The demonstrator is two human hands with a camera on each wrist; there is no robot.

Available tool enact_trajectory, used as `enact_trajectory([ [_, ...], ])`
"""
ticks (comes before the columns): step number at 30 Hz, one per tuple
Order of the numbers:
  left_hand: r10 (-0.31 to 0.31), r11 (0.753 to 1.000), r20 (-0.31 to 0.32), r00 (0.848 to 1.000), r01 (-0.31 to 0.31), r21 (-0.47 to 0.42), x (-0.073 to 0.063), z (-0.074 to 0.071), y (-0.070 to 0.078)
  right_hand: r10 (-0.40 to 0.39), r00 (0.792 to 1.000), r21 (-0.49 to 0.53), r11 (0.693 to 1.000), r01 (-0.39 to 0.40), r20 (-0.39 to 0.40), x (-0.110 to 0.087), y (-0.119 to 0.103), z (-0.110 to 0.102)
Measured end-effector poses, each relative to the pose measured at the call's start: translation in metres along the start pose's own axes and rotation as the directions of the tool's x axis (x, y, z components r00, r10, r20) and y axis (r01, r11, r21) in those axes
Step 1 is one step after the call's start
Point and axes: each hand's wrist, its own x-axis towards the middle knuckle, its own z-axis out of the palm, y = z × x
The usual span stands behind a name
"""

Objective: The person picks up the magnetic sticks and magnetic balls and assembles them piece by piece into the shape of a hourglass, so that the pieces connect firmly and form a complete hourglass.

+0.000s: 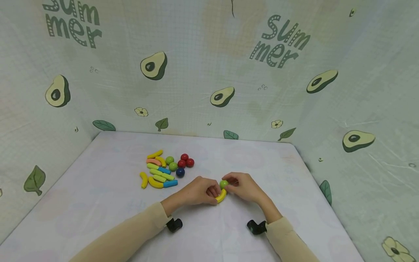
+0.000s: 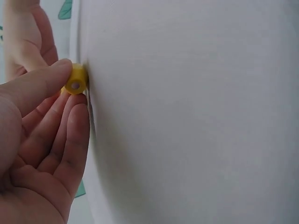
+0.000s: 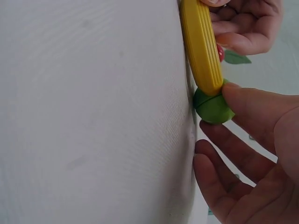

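Observation:
My left hand [image 1: 198, 191] pinches one end of a yellow, curved, banana-like piece [image 1: 222, 195] between thumb and fingers. In the left wrist view a small round hole shows in the end face of this yellow piece [image 2: 76, 80]. At its other end sits a green ball [image 1: 224, 184], pinched by thumb and fingertips of my right hand [image 1: 243, 187]. The right wrist view shows the ridged yellow piece [image 3: 202, 46] meeting the green ball [image 3: 215, 109], which has a dark groove across it. Whether the two are joined cannot be told.
Left of my hands lies a group of loose pieces: red balls [image 1: 190, 162], a dark blue ball [image 1: 180, 172], green balls [image 1: 173, 166], yellow curved pieces [image 1: 144, 180], light green sticks [image 1: 159, 178], blue sticks [image 1: 170, 183] and a salmon piece [image 1: 154, 162]. A printed cloth [image 1: 196, 54] hangs around the white table [image 1: 108, 174].

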Motion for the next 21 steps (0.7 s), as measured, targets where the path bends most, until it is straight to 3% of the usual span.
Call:
enact_trajectory([
  [9, -0.005, 1.0, -0.019, 1.0, 0.005, 0.007, -0.01, -0.014, -0.009, 0.004, 1.0, -0.004, 1.0, -0.004, 0.006, 0.003, -0.002, 0.002],
  [21, -0.021, 0.993, -0.169, 0.985, 0.041, 0.115, -0.047, -0.072, -0.037, 0.023, 1.0, -0.009, 1.0, -0.023, 0.009, 0.003, -0.002, 0.002],
])
